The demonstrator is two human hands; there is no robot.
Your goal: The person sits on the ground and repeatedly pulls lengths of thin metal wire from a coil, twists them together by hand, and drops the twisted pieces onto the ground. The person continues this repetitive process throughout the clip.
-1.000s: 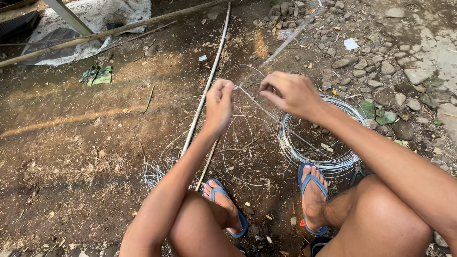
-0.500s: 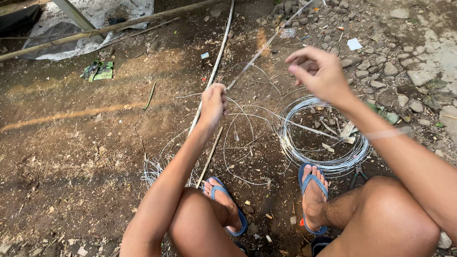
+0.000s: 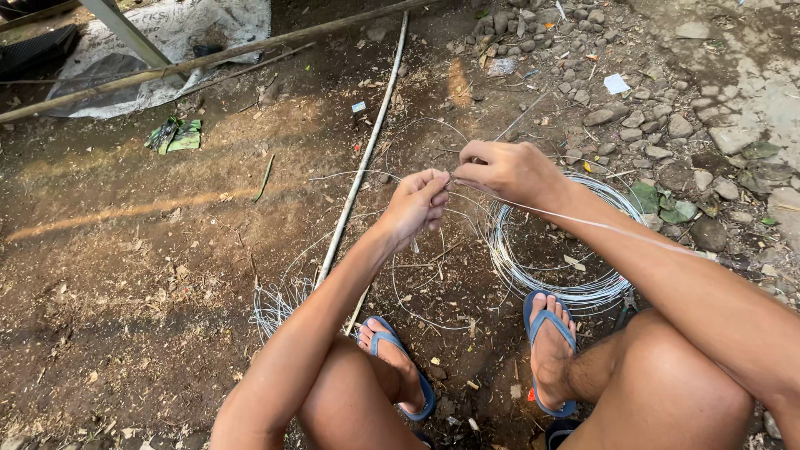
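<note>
My left hand (image 3: 414, 206) and my right hand (image 3: 507, 171) meet over the dirt, both pinching a thin silvery wire (image 3: 583, 222). The wire runs from my fingertips back along my right forearm. Just under my right hand lies a round coil of the same wire (image 3: 575, 292) on the ground. Loose loops of wire (image 3: 279, 304) spread on the dirt by my left leg. My feet in blue flip-flops (image 3: 552, 350) rest below the hands.
A long thin pole (image 3: 367, 150) lies on the ground beyond my left hand. A wooden stick (image 3: 208, 58), a white sheet (image 3: 179, 33) and a green wrapper (image 3: 175, 133) are at the upper left. Stones (image 3: 658, 125) cover the upper right.
My right hand has come back down and left from the raised position, and now meets my left hand again. My left hand shifted slightly right.
</note>
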